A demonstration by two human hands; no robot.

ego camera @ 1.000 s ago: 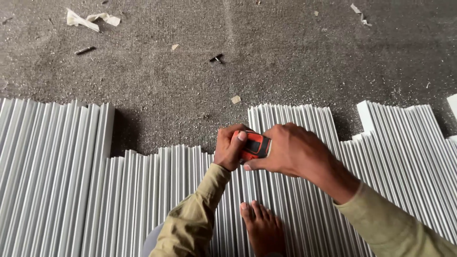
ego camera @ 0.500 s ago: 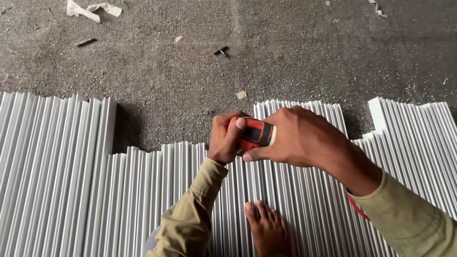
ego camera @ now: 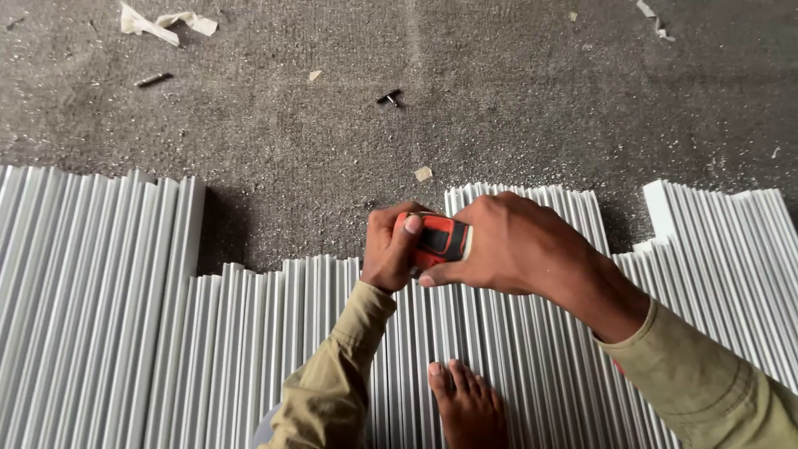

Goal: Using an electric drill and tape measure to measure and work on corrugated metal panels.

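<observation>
Head view: orange-black tool (ego camera: 439, 239) clamped by both hands.
Left hand (ego camera: 391, 248): thumb now laid on tool.
Right hand (ego camera: 517, 243): shifted right, gripping tool over white strips (ego camera: 249, 349).
Floor (ego camera: 349, 141): unchanged.

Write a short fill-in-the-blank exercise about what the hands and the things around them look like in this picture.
1. Both hands, the left hand and the right hand, hold a small tool coloured black and ____.
2. The white strips lie side by side on a rough grey ____.
3. Below the hands, a bare ____ rests on the strips.
4. The sleeves on both arms are ____ in colour.

Missing words: orange; floor; foot; olive
</observation>
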